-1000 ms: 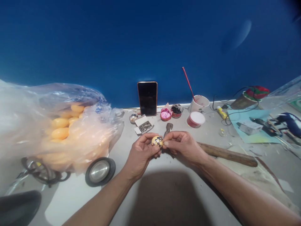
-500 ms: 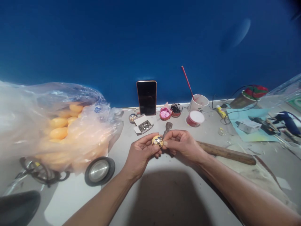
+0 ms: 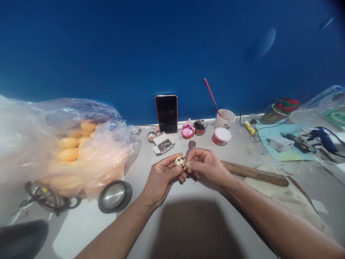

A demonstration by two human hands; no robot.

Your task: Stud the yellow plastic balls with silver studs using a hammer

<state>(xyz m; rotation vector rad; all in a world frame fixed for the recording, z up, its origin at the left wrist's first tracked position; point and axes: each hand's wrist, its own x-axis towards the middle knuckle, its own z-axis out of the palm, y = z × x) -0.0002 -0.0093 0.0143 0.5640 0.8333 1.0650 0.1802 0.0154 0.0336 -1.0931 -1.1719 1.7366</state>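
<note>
My left hand (image 3: 161, 178) is closed around a small yellow egg (image 3: 180, 161) studded with shiny silver tacks. Thumb and forefinger of my right hand (image 3: 207, 166) are pinched together against the egg's right side; whatever they hold is too small or hidden to make out. Just beyond the hands sits an open white box of silver tacks (image 3: 165, 145). Behind that box lies a second, silver-covered egg (image 3: 151, 136). A hammer (image 3: 256, 173) lies partly behind my right hand, its wooden handle pointing right.
A clear plastic bag of orange-yellow eggs (image 3: 69, 154) fills the left side, with a black-rimmed metal disc (image 3: 113, 196) in front. A phone (image 3: 167, 114) leans on the blue wall. Pink (image 3: 188, 132) and black (image 3: 200, 126) pots, a lidded tub (image 3: 221, 136) and a white cup (image 3: 225, 118) stand right.
The view has shifted slightly, so things on the right appear farther left. Both hands stay at the egg, which looks slightly turned.
</note>
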